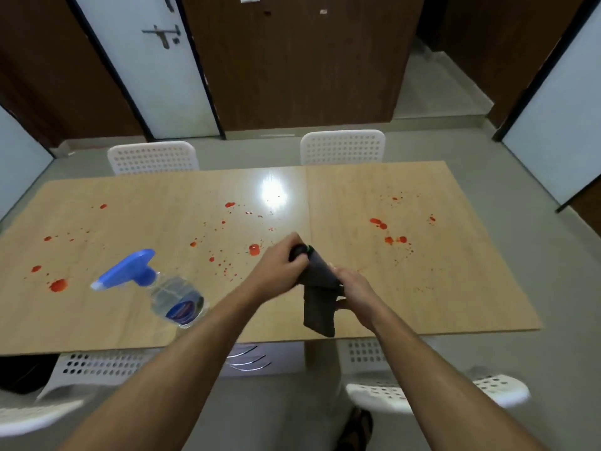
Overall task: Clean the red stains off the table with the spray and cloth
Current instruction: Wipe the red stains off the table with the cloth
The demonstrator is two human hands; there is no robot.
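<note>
A dark grey cloth [319, 297] hangs above the near middle of the wooden table [455, 288], held by both hands. My left hand [279, 265] grips its upper end, and my right hand [354, 289] pinches its right edge. A clear spray bottle [156, 288] with a blue trigger head lies on its side at the near left, apart from both hands. Red stains are scattered over the tabletop: a large one [58, 284] at the near left, one [254, 249] just left of my left hand, and a cluster [388, 232] on the right half.
Two white perforated chairs [153, 156] [343, 146] stand at the table's far side. More white chairs [439, 390] sit at the near edge by my legs. Doors and brown panels line the back wall. A bright light reflection lies at mid-table.
</note>
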